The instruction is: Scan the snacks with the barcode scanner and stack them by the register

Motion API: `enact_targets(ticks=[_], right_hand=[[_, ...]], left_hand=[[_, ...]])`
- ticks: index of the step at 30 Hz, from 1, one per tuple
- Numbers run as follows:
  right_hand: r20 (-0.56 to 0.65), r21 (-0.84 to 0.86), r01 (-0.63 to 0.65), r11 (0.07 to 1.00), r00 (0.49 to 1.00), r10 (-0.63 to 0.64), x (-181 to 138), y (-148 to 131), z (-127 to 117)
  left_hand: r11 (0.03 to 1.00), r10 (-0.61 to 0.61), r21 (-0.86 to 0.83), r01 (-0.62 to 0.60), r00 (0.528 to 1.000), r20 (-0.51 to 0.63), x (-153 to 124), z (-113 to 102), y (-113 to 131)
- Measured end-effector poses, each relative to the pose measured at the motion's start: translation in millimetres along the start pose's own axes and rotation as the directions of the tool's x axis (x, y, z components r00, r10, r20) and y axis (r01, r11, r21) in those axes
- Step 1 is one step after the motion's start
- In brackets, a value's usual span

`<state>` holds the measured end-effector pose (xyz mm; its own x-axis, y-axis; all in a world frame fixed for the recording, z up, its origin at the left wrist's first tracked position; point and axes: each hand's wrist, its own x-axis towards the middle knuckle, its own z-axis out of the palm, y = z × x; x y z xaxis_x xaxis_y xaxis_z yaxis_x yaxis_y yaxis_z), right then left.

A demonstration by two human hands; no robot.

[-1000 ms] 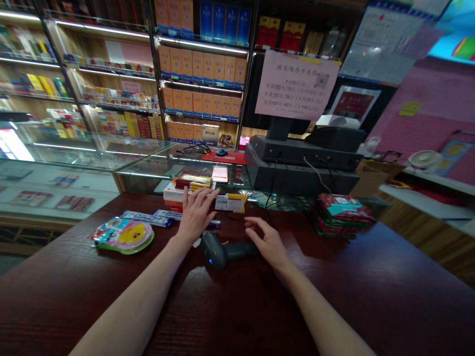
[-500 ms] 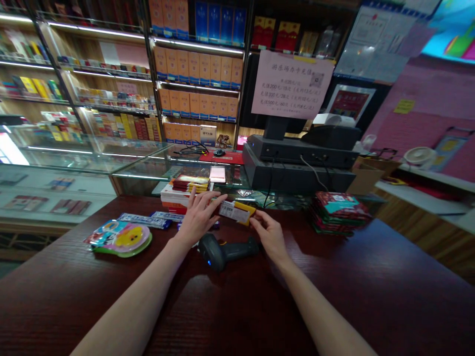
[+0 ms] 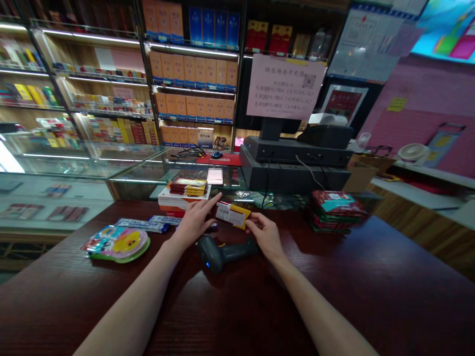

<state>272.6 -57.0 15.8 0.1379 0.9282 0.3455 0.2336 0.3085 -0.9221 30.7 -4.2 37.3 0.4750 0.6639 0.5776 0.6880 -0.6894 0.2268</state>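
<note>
My right hand (image 3: 266, 237) pinches the right end of a flat yellow-and-red packet (image 3: 232, 215), whose white label with a barcode faces me. At the packet's left end is my left hand (image 3: 195, 220), open, fingers stretched out. Its index fingertip is close to the packet's upper corner; whether it touches I cannot tell. Just below the packet, a dark barcode scanner (image 3: 226, 252) lies on the table with a blue light lit. Behind my left hand, similar red-and-yellow packets (image 3: 188, 187) are stacked on a white-and-orange box (image 3: 174, 201).
To the left lie blue-and-white packets (image 3: 143, 225) and a colourful blister-packed toy (image 3: 117, 243). Dark red packets (image 3: 336, 210) form a pile on the right. Behind the brown table (image 3: 237, 306) stand a glass counter (image 3: 139, 170) and a black cash register (image 3: 295, 170) with a pink price sign (image 3: 285, 86).
My left hand has lowered, its fingers drawn closer together. The packet stays in my right hand and is slightly more tilted. The whole view has shifted a little.
</note>
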Motion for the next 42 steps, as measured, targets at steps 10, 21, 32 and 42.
enact_targets(ticks=[10,21,32,42], right_hand=[[-0.123,-0.158,0.146,0.977,0.978,-0.166,0,3,-8],[-0.155,-0.217,0.26,0.941,0.942,-0.296,-4,-1,-14],[-0.032,-0.295,0.338,0.894,0.931,-0.363,-8,-5,-12],[-0.06,-0.275,0.362,0.891,0.918,-0.392,-8,-6,-22]], left_hand=[[0.842,-0.296,-0.464,0.274,0.955,0.027,9,-4,2],[0.956,-0.081,-0.292,0.016,0.974,-0.212,6,-6,12],[0.931,-0.153,-0.363,0.041,0.946,-0.287,6,-8,13],[0.87,-0.252,-0.476,0.127,0.945,-0.207,10,-8,25]])
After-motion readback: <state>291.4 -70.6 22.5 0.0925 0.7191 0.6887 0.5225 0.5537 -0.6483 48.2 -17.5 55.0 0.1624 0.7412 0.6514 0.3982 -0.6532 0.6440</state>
